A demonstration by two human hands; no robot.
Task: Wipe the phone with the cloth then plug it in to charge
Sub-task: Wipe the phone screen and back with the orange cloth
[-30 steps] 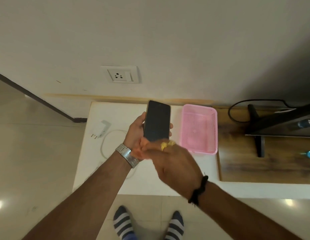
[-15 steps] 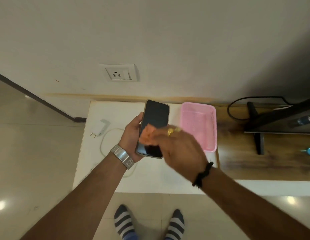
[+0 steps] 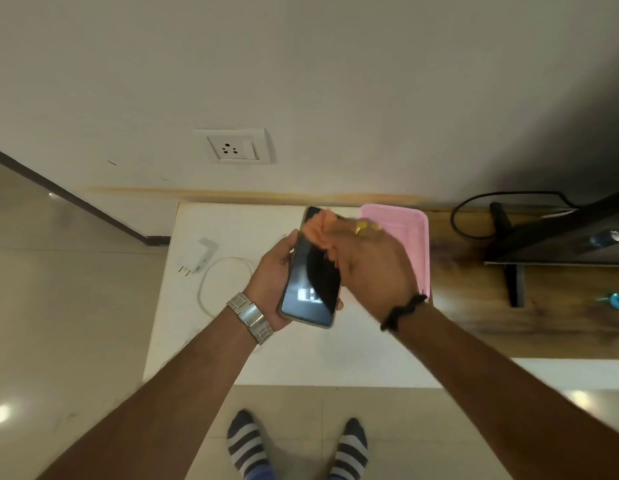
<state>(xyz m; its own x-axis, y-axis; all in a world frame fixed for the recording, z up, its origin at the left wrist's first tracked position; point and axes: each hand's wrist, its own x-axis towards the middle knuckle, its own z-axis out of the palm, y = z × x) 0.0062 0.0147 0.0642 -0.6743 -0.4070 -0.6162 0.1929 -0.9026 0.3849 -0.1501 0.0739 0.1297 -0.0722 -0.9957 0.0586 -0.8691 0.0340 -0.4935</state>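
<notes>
the upper right part of the phone (image 3: pixel 309 271) screen is covered by the orange cloth (image 3: pixel 320 226) and the right hand (image 3: pixel 373 261), both smeared by motion blur. the near left part of the pink basket (image 3: pixel 412 237) is hidden behind that hand. the dark screen (image 3: pixel 557 244) at right is cut off by the picture's edge, and part of the white cable (image 3: pixel 214 275) is hidden behind the left hand (image 3: pixel 270 282).

Legible text, labels, brands, numbers, signs: none. Phone (image 3: pixel 309 275), screen dark: one pale blurred patch at its 6 o'clock end, a reflection or display, no characters discernible. Wall socket (image 3: pixel 233 146) at 12 o'clock: plain plate, unmarked. Charger (image 3: pixel 199 255) at 9 o'clock: white, any print too small to read.
</notes>
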